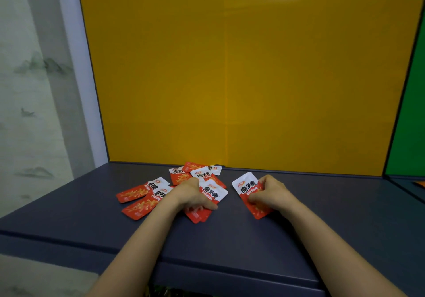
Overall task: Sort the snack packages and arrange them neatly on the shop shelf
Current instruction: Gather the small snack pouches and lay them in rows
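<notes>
Several red-and-white snack packets lie in a loose heap [197, 173] on the dark grey shelf [230, 234], near the yellow back panel. Two more packets [138, 195] lie flat at the left of the heap. My left hand [190, 196] grips a small stack of packets [212, 193], whose red ends stick out below my fingers. My right hand [271, 193] holds a single packet [247, 186] to the right of the heap, its white top pointing away from me and its lower edge on the shelf.
A yellow back panel [241, 71] rises behind the shelf. A green panel [411, 124] adjoins it on the right. A pale wall with an ink landscape [30, 89] stands to the left. The shelf's front edge [207, 273] runs below my forearms.
</notes>
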